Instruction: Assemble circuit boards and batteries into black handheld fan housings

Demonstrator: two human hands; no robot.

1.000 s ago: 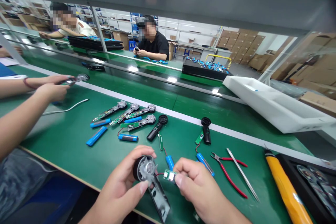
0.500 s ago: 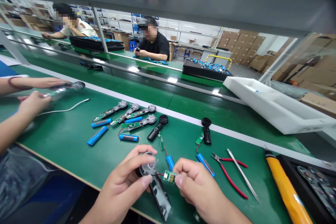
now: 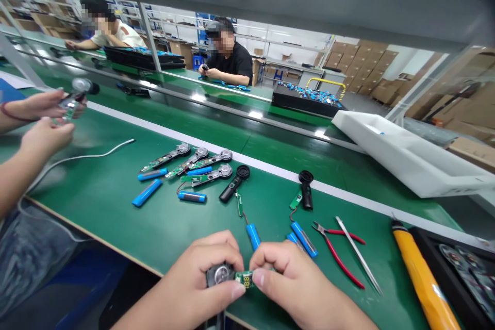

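Observation:
My left hand (image 3: 197, 276) is closed around the round end of a grey-black handheld fan housing (image 3: 221, 273), whose handle points down past the lower edge of the view. Pinched in the fingers of my right hand (image 3: 290, 276) is a small green circuit board (image 3: 243, 280) with a digit display. The board's near end lies right beside the fan housing, close to my left thumb. Just beyond my hands, a blue battery (image 3: 253, 237) is wired to another green board (image 3: 239, 203).
Half-assembled fan housings (image 3: 212, 175) and several batteries lie ahead. Red-handled cutters (image 3: 335, 255), tweezers (image 3: 359, 255) and a yellow electric screwdriver (image 3: 423, 276) lie at right, near a white tray (image 3: 410, 165). At left, a co-worker's hands (image 3: 46, 136) hold a fan part.
My hands have come together, bringing the circuit board up against the fan housing, which has turned so its handle points straight down. The co-worker at left has raised and tilted the fan part.

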